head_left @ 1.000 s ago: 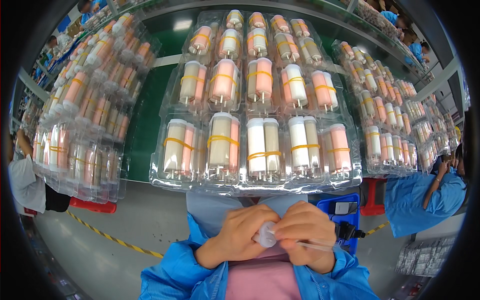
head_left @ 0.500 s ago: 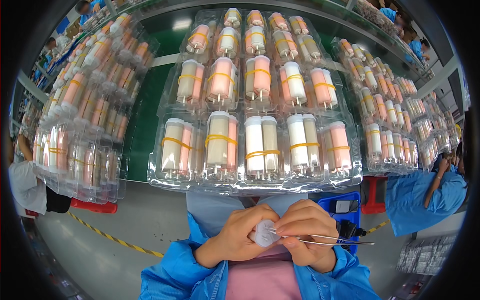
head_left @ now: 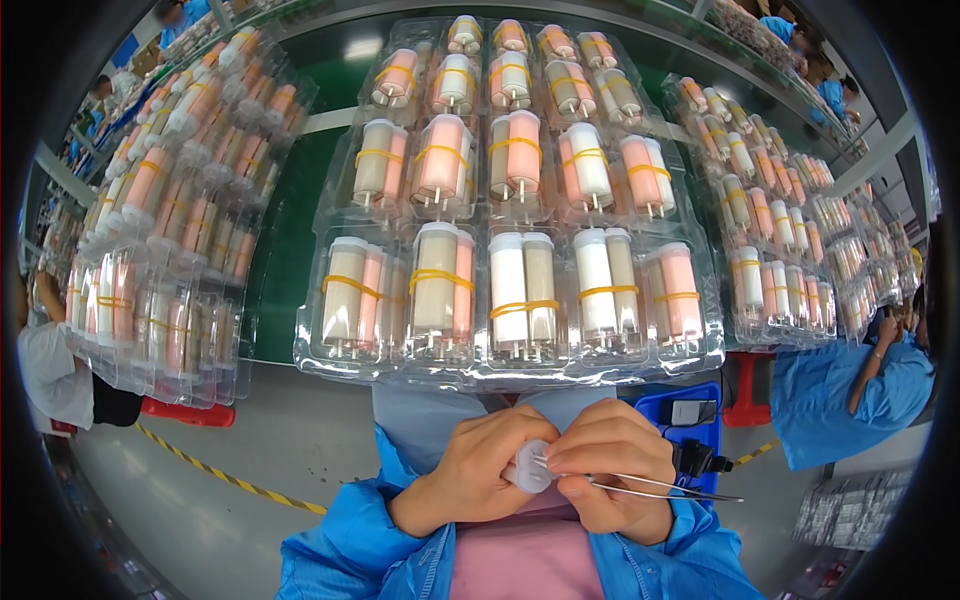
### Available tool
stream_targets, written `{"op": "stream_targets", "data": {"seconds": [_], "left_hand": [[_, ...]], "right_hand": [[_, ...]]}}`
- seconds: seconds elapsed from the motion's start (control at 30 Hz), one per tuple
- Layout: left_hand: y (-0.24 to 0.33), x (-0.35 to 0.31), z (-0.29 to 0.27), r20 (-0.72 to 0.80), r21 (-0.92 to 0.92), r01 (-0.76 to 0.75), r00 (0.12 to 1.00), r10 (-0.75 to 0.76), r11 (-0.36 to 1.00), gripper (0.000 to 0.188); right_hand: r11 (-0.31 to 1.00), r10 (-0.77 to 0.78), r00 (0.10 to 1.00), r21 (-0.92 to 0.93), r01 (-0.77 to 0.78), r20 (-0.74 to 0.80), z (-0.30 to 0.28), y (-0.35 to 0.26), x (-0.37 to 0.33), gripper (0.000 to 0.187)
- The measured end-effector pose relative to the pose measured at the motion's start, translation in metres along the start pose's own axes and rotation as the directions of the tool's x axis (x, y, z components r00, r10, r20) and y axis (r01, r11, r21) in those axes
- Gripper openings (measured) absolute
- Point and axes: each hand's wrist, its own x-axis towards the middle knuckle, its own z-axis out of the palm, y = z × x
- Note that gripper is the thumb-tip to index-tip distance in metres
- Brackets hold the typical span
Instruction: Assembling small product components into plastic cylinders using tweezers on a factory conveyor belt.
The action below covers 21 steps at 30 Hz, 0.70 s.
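My left hand (head_left: 478, 468) is closed round a small whitish cylinder-like piece (head_left: 533, 470), whose round translucent end faces up beside the thumb. Most of its body is hidden in the fingers. In my right hand (head_left: 612, 462) is a pair of metal tweezers (head_left: 680, 491), pinched between thumb and fingers, with the handle end pointing right. The right fingertips are at the round end of the piece, where a thin pale pin or tip shows. Whether the tweezers grip it is too small to tell. Both hands are just above my lap.
Ahead stands a clear plastic tray (head_left: 480, 378) of banded pink, white and grey cylinders (head_left: 509, 290). More filled trays rise at left (head_left: 150, 375) and right (head_left: 785, 335). A blue crate (head_left: 650, 405) with dark items sits beside my right arm. Co-workers sit on both sides.
The round end of the piece has turned slightly in my left hand. The tweezers' handle end has dipped a little, and my right fingers have shifted slightly left.
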Motion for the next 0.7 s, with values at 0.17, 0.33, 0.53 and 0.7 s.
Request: {"op": "stream_targets", "data": {"seconds": [0.17,0.33,0.53,0.7], "left_hand": [[-0.0002,-0.0004,0.0003,-0.017,0.019,-0.017,1.000,0.018,1.000,0.029],[-0.0020,-0.0011,0.0008,-0.017,0.028,-0.016,1.000,0.017,0.999,0.028],[-0.0020,-0.0011,0.0005,-0.019,0.073,-0.040,0.999,0.041,0.997,0.028],[-0.0028,-0.0015,0.0009,-0.018,0.078,-0.051,0.998,0.053,0.996,0.030]], "right_hand": [[0.999,-0.031,1.000,-0.010,0.031,0.002,0.0005,0.0000,0.0004,0.015],[1.000,-0.026,1.000,-0.012,0.026,-0.004,0.0006,0.0007,-0.0002,0.015],[1.000,-0.021,1.000,-0.007,0.021,0.005,0.0001,0.0008,-0.0004,0.015],[0.998,-0.049,0.999,-0.026,0.049,-0.004,0.0018,0.0048,-0.0020,0.013]]}}
